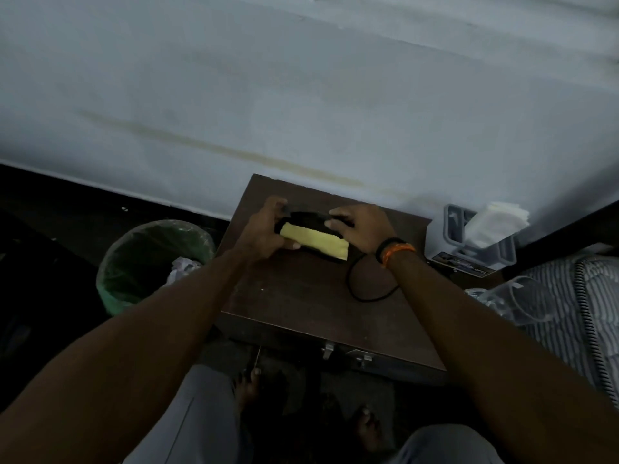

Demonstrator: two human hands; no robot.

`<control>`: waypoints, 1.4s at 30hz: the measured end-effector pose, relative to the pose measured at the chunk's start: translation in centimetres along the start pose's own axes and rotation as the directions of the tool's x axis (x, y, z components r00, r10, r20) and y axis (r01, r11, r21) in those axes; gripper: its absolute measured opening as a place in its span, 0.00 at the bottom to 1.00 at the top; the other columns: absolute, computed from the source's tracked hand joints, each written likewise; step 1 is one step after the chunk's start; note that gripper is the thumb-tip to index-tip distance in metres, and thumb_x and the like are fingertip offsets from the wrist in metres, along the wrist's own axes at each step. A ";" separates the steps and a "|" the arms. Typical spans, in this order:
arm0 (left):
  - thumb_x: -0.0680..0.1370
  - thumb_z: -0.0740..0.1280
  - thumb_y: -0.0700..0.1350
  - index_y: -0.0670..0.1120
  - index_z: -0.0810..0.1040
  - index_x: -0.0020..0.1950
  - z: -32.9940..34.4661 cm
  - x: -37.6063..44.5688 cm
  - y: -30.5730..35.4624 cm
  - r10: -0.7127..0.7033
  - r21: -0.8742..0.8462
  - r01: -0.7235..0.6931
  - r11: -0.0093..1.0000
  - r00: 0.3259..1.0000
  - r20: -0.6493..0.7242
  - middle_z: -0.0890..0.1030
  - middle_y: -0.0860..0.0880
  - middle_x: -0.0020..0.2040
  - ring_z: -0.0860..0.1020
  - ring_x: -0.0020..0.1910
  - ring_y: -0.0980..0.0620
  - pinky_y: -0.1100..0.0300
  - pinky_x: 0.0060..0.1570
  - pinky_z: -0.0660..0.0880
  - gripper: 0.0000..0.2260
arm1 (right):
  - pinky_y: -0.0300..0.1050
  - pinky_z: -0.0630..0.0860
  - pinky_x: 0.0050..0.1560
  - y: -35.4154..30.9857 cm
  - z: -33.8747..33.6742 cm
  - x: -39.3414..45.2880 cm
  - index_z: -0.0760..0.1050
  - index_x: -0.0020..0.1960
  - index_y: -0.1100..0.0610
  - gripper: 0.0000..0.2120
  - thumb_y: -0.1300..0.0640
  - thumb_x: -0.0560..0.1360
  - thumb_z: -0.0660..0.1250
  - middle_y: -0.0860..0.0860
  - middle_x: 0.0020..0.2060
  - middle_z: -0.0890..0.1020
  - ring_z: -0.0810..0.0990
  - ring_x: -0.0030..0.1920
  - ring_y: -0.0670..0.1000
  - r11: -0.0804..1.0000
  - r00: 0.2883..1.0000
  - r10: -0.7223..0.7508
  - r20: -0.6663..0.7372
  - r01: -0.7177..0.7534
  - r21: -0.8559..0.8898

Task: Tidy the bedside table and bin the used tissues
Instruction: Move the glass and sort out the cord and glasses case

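The dark object (310, 218) on the bedside table (301, 296) is largely covered by the left hand (264, 232) and right hand (360, 231), and in the dim light its kind cannot be told. The yellow cloth (313, 242) hides its near side. Which fingers actually touch it is unclear. The black cord (360, 289) passes out of sight under the right wrist. The bin (154, 262) interior is mostly shadow; only part of the crumpled tissues (182, 266) shows beside the left forearm. Print on the box (464, 262) is too blurred to read.
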State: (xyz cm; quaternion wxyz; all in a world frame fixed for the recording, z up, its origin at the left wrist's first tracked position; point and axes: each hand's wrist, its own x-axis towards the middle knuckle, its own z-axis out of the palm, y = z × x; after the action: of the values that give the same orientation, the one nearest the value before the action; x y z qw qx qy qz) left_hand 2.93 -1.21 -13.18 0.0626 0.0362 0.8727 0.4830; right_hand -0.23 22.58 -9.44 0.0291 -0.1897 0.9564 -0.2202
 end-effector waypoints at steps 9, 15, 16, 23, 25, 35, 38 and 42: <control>0.65 0.79 0.51 0.49 0.69 0.55 0.2 -0.3 -1.2 0.192 0.114 -0.188 0.976 0.981 -0.027 0.77 0.51 0.53 0.77 0.52 0.50 0.43 0.52 0.76 0.26 | 0.49 0.80 0.48 0.6 -0.3 3.2 0.84 0.55 0.55 0.15 0.46 0.78 0.68 0.55 0.48 0.87 0.83 0.48 0.54 0.975 0.990 0.126 0.063 -0.135 0.175; 0.64 0.80 0.55 0.53 0.67 0.73 0.0 0.3 -1.8 0.082 0.073 -0.083 0.994 0.997 0.018 0.76 0.49 0.66 0.75 0.63 0.53 0.43 0.67 0.69 0.41 | 0.51 0.80 0.52 0.8 -0.4 3.7 0.83 0.58 0.55 0.17 0.45 0.78 0.66 0.55 0.53 0.86 0.83 0.51 0.56 0.967 0.981 0.164 0.108 -0.182 0.181; 0.63 0.80 0.56 0.52 0.68 0.73 0.0 0.3 -2.0 0.060 0.069 -0.061 0.996 0.998 0.019 0.76 0.49 0.67 0.75 0.63 0.52 0.43 0.68 0.68 0.41 | 0.52 0.79 0.55 0.7 -0.6 3.7 0.82 0.60 0.55 0.18 0.44 0.78 0.66 0.55 0.55 0.85 0.82 0.53 0.56 0.969 0.977 0.161 0.140 -0.183 0.164; 0.63 0.80 0.56 0.50 0.68 0.73 -0.4 0.8 -1.7 0.016 0.072 -0.019 0.997 0.999 0.050 0.76 0.49 0.67 0.74 0.65 0.49 0.43 0.70 0.65 0.42 | 0.46 0.73 0.64 1.8 -2.8 0.8 0.79 0.63 0.53 0.16 0.47 0.80 0.63 0.51 0.61 0.82 0.79 0.61 0.51 0.920 0.971 0.239 0.009 -0.229 0.319; 0.63 0.81 0.54 0.49 0.68 0.73 -0.3 0.9 -1.7 0.017 0.055 -0.020 0.998 0.998 0.061 0.75 0.48 0.67 0.74 0.65 0.49 0.47 0.70 0.67 0.42 | 0.47 0.77 0.59 3.5 -3.3 -0.3 0.81 0.59 0.55 0.12 0.55 0.80 0.63 0.53 0.57 0.84 0.81 0.56 0.54 0.935 0.944 0.313 -0.103 -0.287 0.210; 0.63 0.81 0.52 0.48 0.68 0.73 -0.1 0.5 -1.6 0.011 0.008 -0.012 1.000 0.999 0.042 0.76 0.48 0.67 0.74 0.62 0.53 0.57 0.63 0.70 0.42 | 0.46 0.79 0.50 5.6 -2.4 -3.5 0.81 0.56 0.54 0.18 0.56 0.67 0.74 0.53 0.52 0.84 0.81 0.54 0.56 0.930 0.918 0.358 0.169 -0.333 -0.158; 0.63 0.81 0.51 0.48 0.68 0.73 -0.1 0.4 -1.5 0.018 0.004 -0.018 1.000 0.999 0.036 0.76 0.48 0.66 0.73 0.61 0.55 0.60 0.59 0.71 0.42 | 0.50 0.81 0.51 5.4 -2.0 -3.4 0.82 0.54 0.53 0.17 0.57 0.65 0.74 0.54 0.52 0.84 0.82 0.53 0.57 0.930 0.918 0.359 0.167 -0.335 -0.152; 0.63 0.81 0.53 0.49 0.67 0.74 0.0 0.4 -1.7 0.016 0.015 -0.017 1.000 0.999 0.029 0.76 0.49 0.66 0.73 0.61 0.55 0.53 0.65 0.71 0.42 | 0.51 0.80 0.54 5.9 -2.1 -3.4 0.82 0.55 0.54 0.17 0.56 0.66 0.76 0.54 0.53 0.84 0.82 0.54 0.57 0.917 0.912 0.380 0.155 -0.350 -0.190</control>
State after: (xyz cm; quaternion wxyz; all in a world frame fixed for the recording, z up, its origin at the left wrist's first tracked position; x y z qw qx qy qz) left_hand 2.58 -2.10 -14.67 0.0708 0.0508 0.8750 0.4761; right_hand 0.55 29.61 -10.13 0.1451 -0.0291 0.9822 -0.1155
